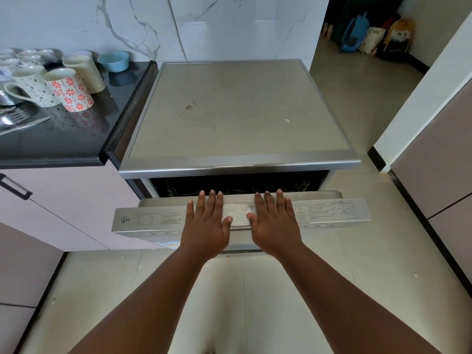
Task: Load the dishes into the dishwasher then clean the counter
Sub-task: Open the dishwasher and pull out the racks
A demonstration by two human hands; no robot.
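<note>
Your left hand (206, 221) and right hand (274, 221) press flat, fingers (268, 204) straight and slightly spread, on the part-open dishwasher door (332, 212).

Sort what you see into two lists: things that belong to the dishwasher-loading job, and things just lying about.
Belongs to the job:
dishwasher door, part open, both hands flat on it
left hand
right hand
mugs
blue bowl
cutlery
black counter

Just lying about:
bags on the floor beyond
cabinet handle
</note>
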